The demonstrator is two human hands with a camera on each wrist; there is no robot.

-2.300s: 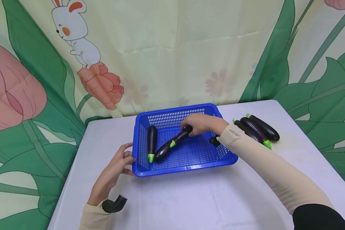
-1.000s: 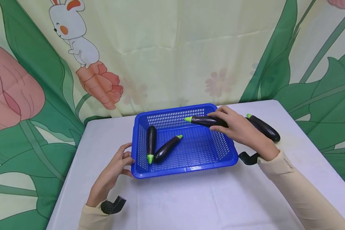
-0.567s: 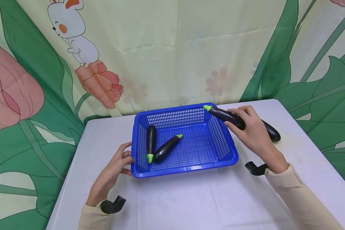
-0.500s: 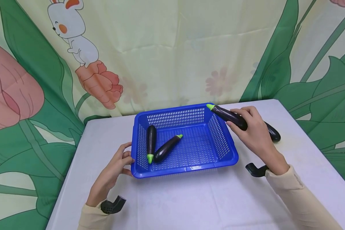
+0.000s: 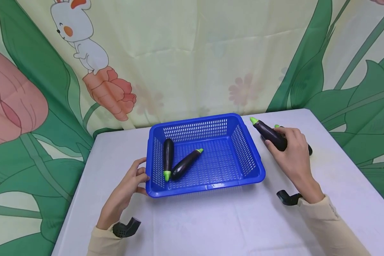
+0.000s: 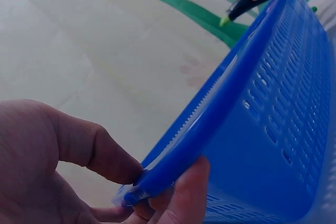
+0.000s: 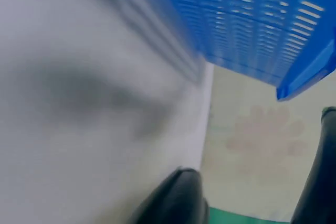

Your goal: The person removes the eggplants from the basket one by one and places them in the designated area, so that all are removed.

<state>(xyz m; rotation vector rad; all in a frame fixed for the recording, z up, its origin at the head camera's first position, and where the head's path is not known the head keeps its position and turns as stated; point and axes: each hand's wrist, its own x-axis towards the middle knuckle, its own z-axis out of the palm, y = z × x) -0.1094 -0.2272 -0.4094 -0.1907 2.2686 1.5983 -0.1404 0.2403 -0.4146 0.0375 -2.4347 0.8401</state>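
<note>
Near the table's right end, toward the back edge and just beyond the right wall of the blue basket, one held eggplant. Gripped in the right hand round the blunt half, thumb on the side nearer the basket, fingers over the far side, with the green stem end free and pointing at the table's back edge. Behind, mostly hidden by that hand, at least one half-hidden eggplant; impossible to count surely, or to tell whether touching.

At the basket's left rim, the left hand, pinching the edge between thumb and fingers. Along the left wall inside, a left eggplant, stem toward the front corner; just beside, a slanting eggplant, stem toward the middle of the basket.

By the look, firm, smooth and rather light in the hand; probably slippery, given the glossy skin, and liable to roll if set down loosely. Not likely fragile, though perhaps easy to scuff. Best taken round the thick body with thumb and fingers opposed, not by the small green stem. For the basket, seemingly stiff, light and thin-walled: best steadied at the rolled rim.
</note>
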